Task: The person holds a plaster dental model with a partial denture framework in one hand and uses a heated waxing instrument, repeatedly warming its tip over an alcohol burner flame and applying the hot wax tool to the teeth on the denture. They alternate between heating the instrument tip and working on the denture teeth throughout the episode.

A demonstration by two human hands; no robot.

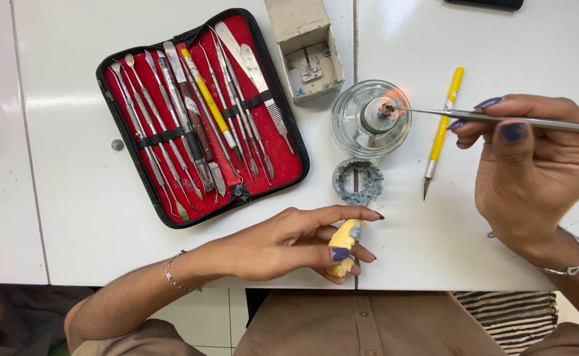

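A left hand [283,242] at bottom centre of the frame cradled a small yellow dental cast [343,254] w/ grey wax on top, thumb and fingers pinched round it, wrist resting on the white counter [72,198] near its front edge, apparently to keep the piece steady and close to the body. At right, the right hand [533,171] gripped a slim metal instrument [500,120] pen-style, fingers pressed together on the shaft, forearm angled in from lower right. Its tip sat in the small flame of a glass spirit lamp [370,118] at centre top, likely for heating. A ring of grey wax [358,181] lay just below the lamp, within easy reach; a yellow-handled knife [442,128] lay just beside the lamp, to its right. At upper left an open red-lined tool case [200,115] held instruments strapped in rows, w/ a small open cardboard box [306,49] beside it.
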